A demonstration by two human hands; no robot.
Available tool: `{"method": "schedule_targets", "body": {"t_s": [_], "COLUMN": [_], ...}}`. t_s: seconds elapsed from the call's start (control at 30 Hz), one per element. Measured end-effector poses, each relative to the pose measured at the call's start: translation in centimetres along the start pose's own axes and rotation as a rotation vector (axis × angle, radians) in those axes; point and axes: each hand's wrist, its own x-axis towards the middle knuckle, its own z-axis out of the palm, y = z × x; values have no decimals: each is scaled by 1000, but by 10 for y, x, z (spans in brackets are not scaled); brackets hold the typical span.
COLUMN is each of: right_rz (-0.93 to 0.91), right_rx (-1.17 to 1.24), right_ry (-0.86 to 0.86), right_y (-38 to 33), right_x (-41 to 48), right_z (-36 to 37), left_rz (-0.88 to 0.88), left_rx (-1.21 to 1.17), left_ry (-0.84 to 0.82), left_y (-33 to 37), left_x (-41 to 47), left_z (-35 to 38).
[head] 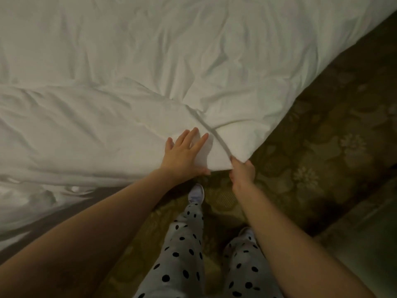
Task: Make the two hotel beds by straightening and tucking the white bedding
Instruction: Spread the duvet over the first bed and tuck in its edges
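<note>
Head camera looks down on a bed covered by white bedding (150, 61), which fills the upper and left parts of the view and is creased all over. Its near corner hangs over the edge of the bed, just above a dark floral carpet (322, 147).

The left hand (184, 155) lies flat on top of that corner, palm down, its fingers (193, 136) straight and spread wide, pressing on the cloth and holding nothing. The thumb sits at the very hem of the corner.

The right hand (242, 172) is just beside it, at the tip of the corner. Its fingers (234, 162) are curled and pinch the edge of the bedding, with the back of the hand towards the camera. From this grip a sharp fold (206, 125) runs up and to the left across the cloth, passing close to the left fingertips.

At lower left, under the hanging edge, more rumpled white cloth (28, 201) shows above a dark band (64, 209); what that band is cannot be told.

Both forearms are bare. Below them stand legs in pale trousers with black dots (184, 250), and two light shoes on the carpet, the left shoe (196, 193) forward near the corner and the right shoe (247, 231) further back. A pale, blurred shape (365, 244) sits at lower right.
</note>
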Motion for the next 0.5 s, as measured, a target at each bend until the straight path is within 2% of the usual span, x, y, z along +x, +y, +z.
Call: {"method": "schedule_targets", "body": {"t_s": [0.2,0.3,0.4,0.5], "right_rz": [-2,-20,-41,-31], "right_rx": [-199,-232,-246,-365], "right_ry": [13,7,-74,-134], "right_y": [21,17,-1,-16], "right_x": [-30,-34,-30,-29], "right_z": [-84,-120,-121,-111], "left_rz": [53,66,-7,-40], "left_rx": [96,91,-12,-92], "left_ry": [-153,-157,-119,-104], "left_y": [77,107,114,107], "left_x": [-16,-26,-22,-16], "left_z": [27,47,42,21]}}
